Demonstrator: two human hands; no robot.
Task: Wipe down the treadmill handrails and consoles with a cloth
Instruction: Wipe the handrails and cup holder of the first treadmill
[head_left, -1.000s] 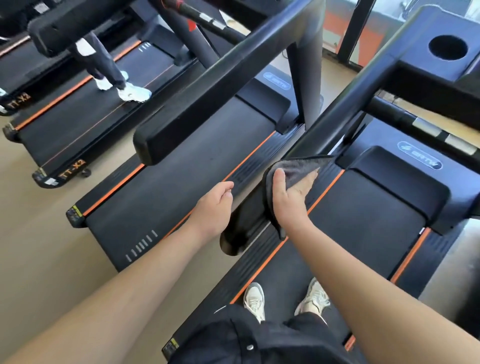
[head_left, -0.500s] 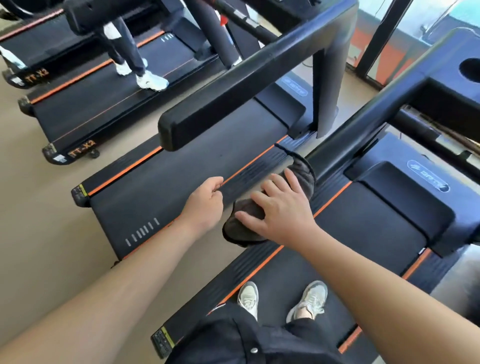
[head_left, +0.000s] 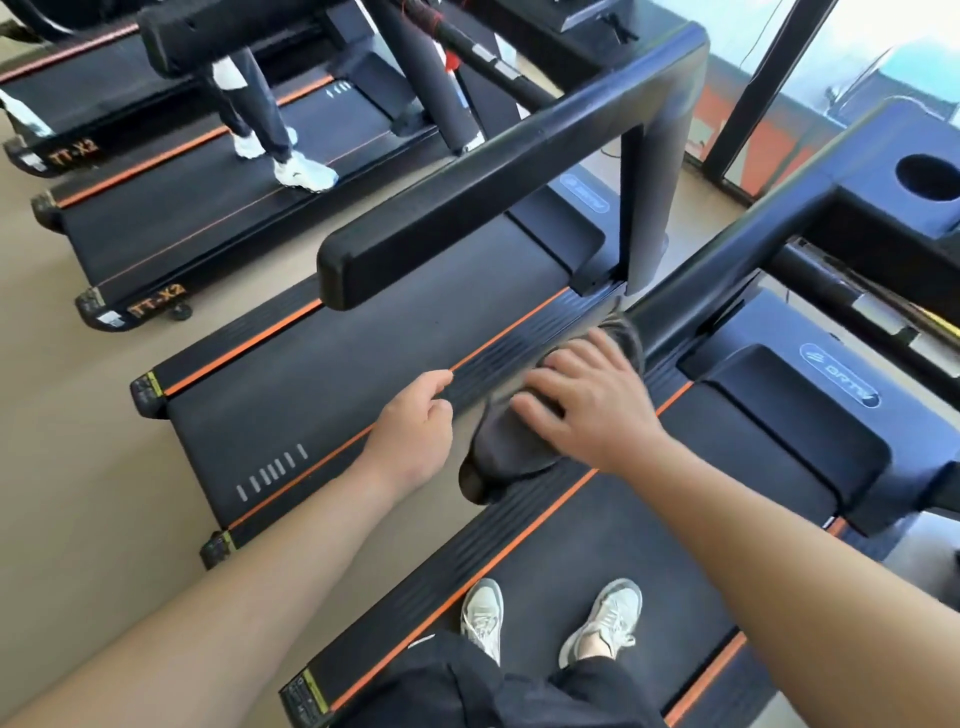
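Observation:
A dark grey cloth (head_left: 506, 447) is draped over the near end of the left handrail (head_left: 727, 260) of the treadmill I stand on. My right hand (head_left: 587, 402) lies on top of the cloth with its fingers spread, pressing it onto the rail. The rail's end under the cloth is hidden. My left hand (head_left: 415, 426) hovers just left of the cloth, fingers loosely curled, holding nothing. The console (head_left: 893, 171) with a round cup hole sits at the upper right.
A neighbouring treadmill's black handrail (head_left: 493, 197) crosses the middle, above its belt (head_left: 337, 364). Another person's legs (head_left: 260, 114) in white shoes stand on a treadmill at the upper left. My own shoes (head_left: 545, 618) are on the belt below. Beige floor lies to the left.
My right hand has turned from gripping the cloth edge to lying flat on it at the rail's end. The view has shifted a little; my left hand stays beside the cloth.

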